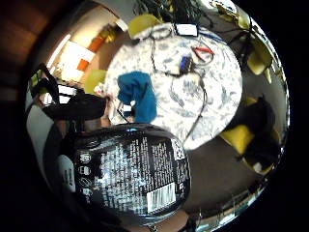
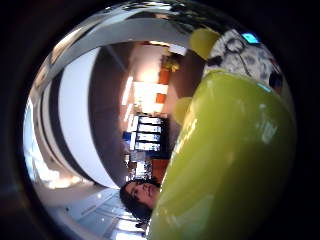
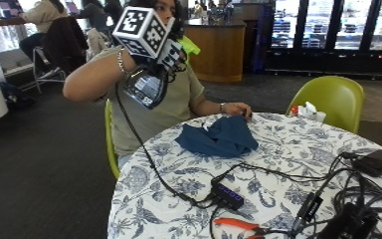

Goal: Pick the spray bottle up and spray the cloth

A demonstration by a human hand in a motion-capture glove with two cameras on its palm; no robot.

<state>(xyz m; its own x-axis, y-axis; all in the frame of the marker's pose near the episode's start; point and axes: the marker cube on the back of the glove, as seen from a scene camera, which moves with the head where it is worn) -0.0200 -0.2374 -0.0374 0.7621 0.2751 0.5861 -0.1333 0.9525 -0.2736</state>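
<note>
In the outside view my gloved right hand (image 3: 156,56) grips the spray bottle (image 3: 144,87) and holds it high beside the person's head, well above the table's near-left side. The bottle has a dark labelled body and a lime-green spray head (image 3: 190,46). Its black label (image 1: 130,176) fills the little finger side palm view, and the green head (image 2: 230,160) fills the thumb side palm view. A crumpled blue cloth (image 3: 219,137) lies on the flower-patterned round table (image 3: 290,149), below and to the right of the bottle; it also shows as the cloth (image 1: 137,94). The bare left hand (image 3: 236,108) rests at the cloth's far edge.
A black hub with blue lights (image 3: 227,194), red-handled pliers (image 3: 240,225) and tangled cables lie on the table's near right. A black device (image 3: 380,162) sits at the right edge. A green chair (image 3: 330,97) and a tissue pack (image 3: 308,110) stand behind the table.
</note>
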